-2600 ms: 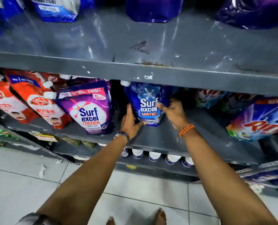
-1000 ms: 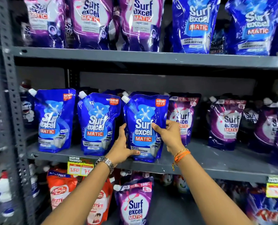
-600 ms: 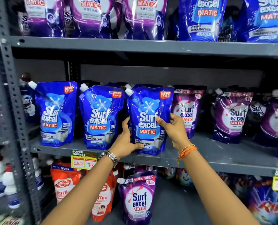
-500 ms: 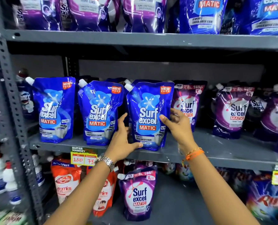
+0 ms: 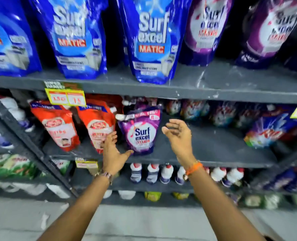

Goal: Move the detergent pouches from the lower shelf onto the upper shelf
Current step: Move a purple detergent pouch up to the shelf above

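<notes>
A purple Surf Excel pouch point(image 5: 140, 132) stands upright on the lower shelf point(image 5: 205, 152). My left hand point(image 5: 113, 152) is open just left of it, thumb near its lower edge, not gripping. My right hand point(image 5: 179, 134) is open a little right of the pouch, fingers curled, holding nothing. On the upper shelf point(image 5: 161, 92) stand three blue Surf Excel Matic pouches, the rightmost one point(image 5: 151, 40) above my hands, with purple pouches point(image 5: 206, 30) to their right.
Red Lifebuoy pouches point(image 5: 99, 126) stand left of the purple pouch. Rin packs point(image 5: 272, 133) lie at the right of the lower shelf. White bottles point(image 5: 165, 173) line the shelf below. A yellow price tag point(image 5: 65, 97) hangs from the upper shelf edge. A slanted grey upright point(image 5: 31, 153) is at left.
Both hands let go of the blue pouch, which stays on the upper shelf, and dropped to either side of the purple pouch on the lower shelf. The view tilted down and moved closer.
</notes>
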`<state>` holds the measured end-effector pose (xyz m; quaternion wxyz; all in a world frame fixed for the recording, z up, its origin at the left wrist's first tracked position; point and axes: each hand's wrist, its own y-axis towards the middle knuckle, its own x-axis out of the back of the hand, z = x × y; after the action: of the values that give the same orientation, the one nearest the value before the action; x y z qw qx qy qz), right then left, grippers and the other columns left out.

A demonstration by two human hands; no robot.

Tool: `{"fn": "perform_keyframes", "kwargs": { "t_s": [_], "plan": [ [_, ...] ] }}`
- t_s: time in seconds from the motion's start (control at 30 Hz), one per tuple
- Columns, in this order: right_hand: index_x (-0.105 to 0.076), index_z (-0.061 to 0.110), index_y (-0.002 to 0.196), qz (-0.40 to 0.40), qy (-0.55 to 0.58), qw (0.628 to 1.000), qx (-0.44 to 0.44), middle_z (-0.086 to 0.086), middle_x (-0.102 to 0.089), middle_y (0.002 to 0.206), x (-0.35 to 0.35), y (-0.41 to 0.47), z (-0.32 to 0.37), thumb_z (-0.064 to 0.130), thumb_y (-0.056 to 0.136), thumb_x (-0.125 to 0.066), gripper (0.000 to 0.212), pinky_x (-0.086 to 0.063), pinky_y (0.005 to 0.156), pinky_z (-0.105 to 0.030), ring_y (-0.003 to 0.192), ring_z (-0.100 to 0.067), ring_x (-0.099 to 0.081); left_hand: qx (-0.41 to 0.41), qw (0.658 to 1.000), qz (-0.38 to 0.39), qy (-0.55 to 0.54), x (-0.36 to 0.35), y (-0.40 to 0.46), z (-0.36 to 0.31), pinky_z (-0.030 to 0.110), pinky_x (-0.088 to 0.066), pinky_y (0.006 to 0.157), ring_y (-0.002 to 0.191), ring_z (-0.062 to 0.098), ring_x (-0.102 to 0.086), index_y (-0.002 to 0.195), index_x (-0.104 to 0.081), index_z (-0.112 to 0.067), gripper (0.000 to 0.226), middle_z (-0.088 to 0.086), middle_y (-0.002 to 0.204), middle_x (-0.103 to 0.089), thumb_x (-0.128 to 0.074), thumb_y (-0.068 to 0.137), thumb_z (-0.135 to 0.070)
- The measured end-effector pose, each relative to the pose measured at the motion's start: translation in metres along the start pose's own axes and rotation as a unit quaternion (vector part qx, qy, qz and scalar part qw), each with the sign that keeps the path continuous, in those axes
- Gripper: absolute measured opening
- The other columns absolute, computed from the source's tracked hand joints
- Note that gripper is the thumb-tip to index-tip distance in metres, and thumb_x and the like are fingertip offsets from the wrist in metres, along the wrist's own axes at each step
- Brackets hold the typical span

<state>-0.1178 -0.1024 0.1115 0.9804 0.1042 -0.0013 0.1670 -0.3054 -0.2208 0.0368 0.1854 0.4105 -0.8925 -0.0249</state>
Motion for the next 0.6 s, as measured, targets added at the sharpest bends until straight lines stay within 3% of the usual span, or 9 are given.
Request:
{"fn": "perform_keyframes", "kwargs": {
  "t_s": [0.07, 0.1, 0.13, 0.2, 0.27, 0.43, 0.6],
  "plan": [
    [-0.049, 0.000, 0.130, 0.041, -0.024, 0.997, -0.058, -0.030, -0.052, 0.133, -0.005, 0.005, -0.027, -0.005, 0.088, -0.067, 0.046, -0.054, 0.073, -0.014, 0.100, -0.026, -0.053, 0.022, 0.998, 0.052, 0.009, -0.015, -0.002, 0.015, 0.011, -0.038, 0.102, 0.131, 0.024, -0.050, 0.145, -0.036, 0.001, 0.101, 0.009, 0.144, -0.047, -0.092, 0.061, 0.002],
    [-0.042, -0.005, 0.136, 0.058, -0.029, 0.995, -0.078, -0.030, -0.044, 0.140, -0.006, 0.009, -0.035, -0.008, 0.089, -0.064, 0.053, -0.054, 0.075, -0.011, 0.108, -0.032, -0.050, 0.019, 0.997, 0.074, 0.010, -0.023, 0.001, 0.020, 0.000, -0.037, 0.096, 0.129, 0.020, -0.048, 0.145, -0.033, 0.006, 0.103, 0.005, 0.140, -0.046, -0.091, 0.060, 0.007],
    [-0.037, -0.005, 0.140, 0.073, -0.047, 0.992, -0.087, -0.026, -0.043, 0.141, -0.008, 0.015, -0.042, -0.008, 0.089, -0.063, 0.057, -0.055, 0.086, -0.016, 0.117, -0.035, -0.049, 0.007, 0.996, 0.091, 0.015, -0.030, 0.005, 0.025, -0.003, -0.037, 0.093, 0.127, 0.017, -0.048, 0.145, -0.032, 0.006, 0.105, 0.002, 0.138, -0.046, -0.092, 0.058, 0.008],
    [-0.038, -0.001, 0.140, 0.113, -0.103, 0.986, -0.073, -0.006, -0.053, 0.129, -0.011, 0.026, -0.058, -0.004, 0.091, -0.064, 0.055, -0.048, 0.108, -0.039, 0.121, -0.025, -0.050, -0.003, 0.991, 0.125, 0.041, -0.042, 0.012, 0.037, 0.016, -0.044, 0.106, 0.129, 0.019, -0.051, 0.144, -0.032, -0.003, 0.108, 0.004, 0.141, -0.050, -0.096, 0.057, -0.006],
    [-0.044, 0.002, 0.133, 0.147, -0.126, 0.979, -0.065, 0.002, -0.058, 0.120, -0.016, 0.034, -0.069, 0.002, 0.093, -0.062, 0.044, -0.046, 0.109, -0.046, 0.117, -0.018, -0.053, 0.007, 0.990, 0.134, 0.050, -0.046, 0.015, 0.051, 0.036, -0.045, 0.109, 0.130, 0.018, -0.051, 0.145, -0.030, -0.007, 0.105, 0.001, 0.140, -0.051, -0.094, 0.063, -0.018],
    [-0.050, 0.001, 0.118, 0.140, -0.117, 0.980, -0.076, -0.010, -0.064, 0.119, -0.025, 0.043, -0.092, 0.002, 0.093, -0.061, 0.028, -0.051, 0.104, -0.049, 0.115, -0.026, -0.061, 0.026, 0.992, 0.120, 0.008, -0.054, 0.014, 0.082, 0.052, -0.048, 0.110, 0.134, 0.023, -0.055, 0.148, -0.030, -0.021, 0.102, 0.004, 0.146, -0.054, -0.087, 0.067, -0.043],
    [-0.051, -0.007, 0.119, 0.109, -0.113, 0.984, -0.083, -0.019, -0.067, 0.120, -0.018, 0.037, -0.094, -0.003, 0.092, -0.061, 0.029, -0.056, 0.096, -0.037, 0.106, -0.020, -0.063, 0.032, 0.994, 0.102, -0.012, -0.057, 0.011, 0.083, 0.053, -0.049, 0.109, 0.131, 0.021, -0.056, 0.144, -0.037, -0.034, 0.096, -0.002, 0.142, -0.057, -0.088, 0.063, -0.044]
  ]
}}
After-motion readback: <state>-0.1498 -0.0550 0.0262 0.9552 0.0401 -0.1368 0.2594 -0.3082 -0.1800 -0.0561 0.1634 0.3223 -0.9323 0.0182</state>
